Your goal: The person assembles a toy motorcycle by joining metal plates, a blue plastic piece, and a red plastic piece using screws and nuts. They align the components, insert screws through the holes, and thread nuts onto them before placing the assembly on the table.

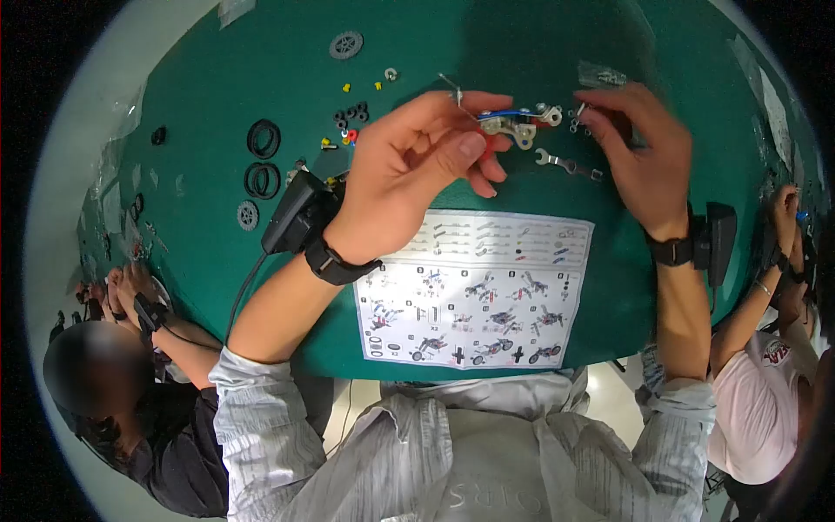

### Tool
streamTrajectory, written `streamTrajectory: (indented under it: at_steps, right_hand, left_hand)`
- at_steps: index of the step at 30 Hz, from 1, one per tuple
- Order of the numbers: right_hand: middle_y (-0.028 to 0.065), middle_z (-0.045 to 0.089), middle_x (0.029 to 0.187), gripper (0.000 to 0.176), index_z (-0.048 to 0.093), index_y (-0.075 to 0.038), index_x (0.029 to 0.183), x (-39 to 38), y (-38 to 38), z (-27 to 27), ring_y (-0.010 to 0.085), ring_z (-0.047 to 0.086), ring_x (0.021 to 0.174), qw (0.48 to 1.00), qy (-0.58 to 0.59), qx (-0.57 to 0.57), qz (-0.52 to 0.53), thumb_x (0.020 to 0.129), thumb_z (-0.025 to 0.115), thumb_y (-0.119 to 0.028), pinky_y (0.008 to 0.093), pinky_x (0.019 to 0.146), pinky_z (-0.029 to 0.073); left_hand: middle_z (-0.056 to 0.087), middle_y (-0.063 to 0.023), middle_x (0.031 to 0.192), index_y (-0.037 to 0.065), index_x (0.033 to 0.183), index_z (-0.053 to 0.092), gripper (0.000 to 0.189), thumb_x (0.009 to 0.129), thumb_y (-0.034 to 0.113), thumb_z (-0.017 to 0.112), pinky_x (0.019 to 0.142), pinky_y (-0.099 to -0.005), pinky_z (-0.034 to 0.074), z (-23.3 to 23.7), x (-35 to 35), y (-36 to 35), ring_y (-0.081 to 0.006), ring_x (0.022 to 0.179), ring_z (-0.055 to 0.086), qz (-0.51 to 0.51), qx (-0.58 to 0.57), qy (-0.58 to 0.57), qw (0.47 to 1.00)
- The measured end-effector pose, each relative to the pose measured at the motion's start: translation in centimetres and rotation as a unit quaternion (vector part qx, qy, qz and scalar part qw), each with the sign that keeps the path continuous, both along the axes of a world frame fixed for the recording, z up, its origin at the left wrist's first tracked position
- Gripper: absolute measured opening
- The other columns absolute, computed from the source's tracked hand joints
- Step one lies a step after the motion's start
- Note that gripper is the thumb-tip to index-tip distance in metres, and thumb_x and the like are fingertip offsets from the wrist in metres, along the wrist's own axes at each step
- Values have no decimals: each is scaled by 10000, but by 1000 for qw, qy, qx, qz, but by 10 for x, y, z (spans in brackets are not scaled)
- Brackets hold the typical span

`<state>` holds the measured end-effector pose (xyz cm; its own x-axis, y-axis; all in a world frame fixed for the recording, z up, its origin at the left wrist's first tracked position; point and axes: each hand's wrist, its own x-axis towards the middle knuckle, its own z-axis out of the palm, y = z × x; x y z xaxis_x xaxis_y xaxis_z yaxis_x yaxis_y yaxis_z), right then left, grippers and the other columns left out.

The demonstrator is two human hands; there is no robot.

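Just past the top edge of the paper sheet (474, 291), on the far side from the wearer, is where all the action is. The left hand (404, 170) is up there with its fingers pinched around a little model (519, 124), a mix of silvery plates with a blue strip and some red bits. So that's where the model is: held above the green table (487, 52), beyond the sheet.

The right hand (644, 148) is beyond the sheet's right corner, fingers bent in close to the model but apart from it. Thumb and index look closed on a tiny silvery part (581, 110), too small to say what exactly. A few small nuts (576, 127) show right by those fingertips, and a wrench (570, 165) lies between the hands and the sheet. There's a clear bag (600, 75) farther out, past the right hand.

Off to the left of the sheet are black tires (263, 137) and a grey gear (248, 215), with another toothed wheel (346, 45) way out beyond the left hand. Yellow bits (346, 88) and a cluster of black pieces (351, 113) sit nearer that hand. Other people are at the table too, one well left of the sheet (130, 391) and more on the right.
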<state>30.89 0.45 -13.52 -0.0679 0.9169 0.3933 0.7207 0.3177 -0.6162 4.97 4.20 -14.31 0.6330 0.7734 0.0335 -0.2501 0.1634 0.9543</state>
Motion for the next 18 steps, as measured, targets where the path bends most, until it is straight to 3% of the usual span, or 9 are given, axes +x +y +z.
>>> streamTrajectory:
  at_steps: [10, 14, 18]
  right_hand:
    - [75, 678, 893, 190, 714, -54, 1045, -8, -5, 4, 156, 652, 730, 999, 15, 35, 9, 863, 684, -5, 257, 667, 506]
    - [80, 673, 872, 173, 714, -50, 1027, -9, -5, 6, 167, 651, 727, 999, 2, 28, 21, 864, 678, -4, 266, 659, 505]
    - [86, 655, 826, 160, 714, -49, 1011, -9, -4, 5, 190, 642, 704, 999, 5, 34, 26, 863, 671, -9, 281, 638, 495]
  left_hand:
    - [678, -113, 1028, -20, 1302, 580, 331, 996, 107, 591, 741, -276, 564, -7, -2, 0, -133, 845, 655, -2, 2, -16, 1000]
    - [687, -116, 989, -25, 1282, 587, 310, 1000, 105, 582, 729, -277, 563, -5, -1, 0, -133, 811, 656, 1, -3, -6, 1000]
    - [688, -137, 1009, -66, 1225, 563, 345, 1012, 205, 575, 693, -278, 541, -6, -1, 1, -143, 820, 668, -9, 19, 24, 999]
